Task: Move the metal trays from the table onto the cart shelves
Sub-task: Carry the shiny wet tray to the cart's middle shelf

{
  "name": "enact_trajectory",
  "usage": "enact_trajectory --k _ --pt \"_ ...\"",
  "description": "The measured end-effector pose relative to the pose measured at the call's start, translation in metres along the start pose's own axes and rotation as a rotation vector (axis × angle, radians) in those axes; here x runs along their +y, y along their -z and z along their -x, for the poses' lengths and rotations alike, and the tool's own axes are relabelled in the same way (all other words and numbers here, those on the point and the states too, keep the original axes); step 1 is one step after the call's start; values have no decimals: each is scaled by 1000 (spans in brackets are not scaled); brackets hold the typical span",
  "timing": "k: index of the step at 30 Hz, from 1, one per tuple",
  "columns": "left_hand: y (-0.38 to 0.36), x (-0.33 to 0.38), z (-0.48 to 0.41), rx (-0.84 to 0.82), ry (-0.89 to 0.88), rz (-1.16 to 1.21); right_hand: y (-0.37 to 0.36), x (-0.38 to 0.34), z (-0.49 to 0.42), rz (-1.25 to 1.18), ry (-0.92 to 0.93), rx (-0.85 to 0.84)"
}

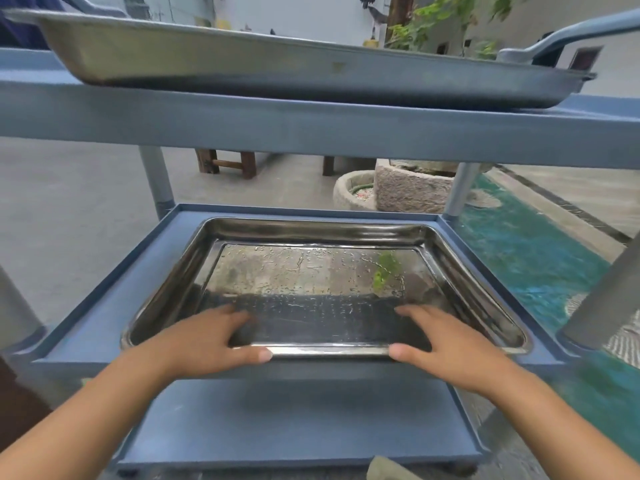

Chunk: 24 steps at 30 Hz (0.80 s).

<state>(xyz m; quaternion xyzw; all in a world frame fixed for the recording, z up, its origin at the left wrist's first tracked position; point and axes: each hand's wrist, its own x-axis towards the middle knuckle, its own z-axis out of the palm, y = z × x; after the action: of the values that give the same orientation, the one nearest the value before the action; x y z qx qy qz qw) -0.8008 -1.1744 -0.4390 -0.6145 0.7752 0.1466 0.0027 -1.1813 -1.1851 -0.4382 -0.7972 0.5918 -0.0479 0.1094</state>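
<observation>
A shiny, wet metal tray (311,233) lies flat on the middle shelf (104,306) of a blue cart. My left hand (204,344) grips the tray's near rim at the left, fingers inside and thumb along the edge. My right hand (450,348) holds the same rim at the right in the same way. A second, duller metal tray (242,60) rests on the cart's top shelf (311,129), overhanging it slightly.
The bare bottom shelf (294,420) shows below my arms. Grey cart posts (157,181) (460,188) stand at the corners. Beyond the cart are stone planters (408,188), wooden stool legs (228,162), concrete floor and a teal painted strip (526,258).
</observation>
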Motion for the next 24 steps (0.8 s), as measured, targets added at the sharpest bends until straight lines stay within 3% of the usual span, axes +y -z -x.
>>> enact_trajectory --k 7,18,24 --pt "-22 -7 -4 156 -12 -137 -27 3 -3 204 13 163" --pt "-31 -2 2 388 61 -135 -30 4 -9 119 10 231" --pt "-36 2 -2 416 113 -152 -27 14 -26 122 3 228"
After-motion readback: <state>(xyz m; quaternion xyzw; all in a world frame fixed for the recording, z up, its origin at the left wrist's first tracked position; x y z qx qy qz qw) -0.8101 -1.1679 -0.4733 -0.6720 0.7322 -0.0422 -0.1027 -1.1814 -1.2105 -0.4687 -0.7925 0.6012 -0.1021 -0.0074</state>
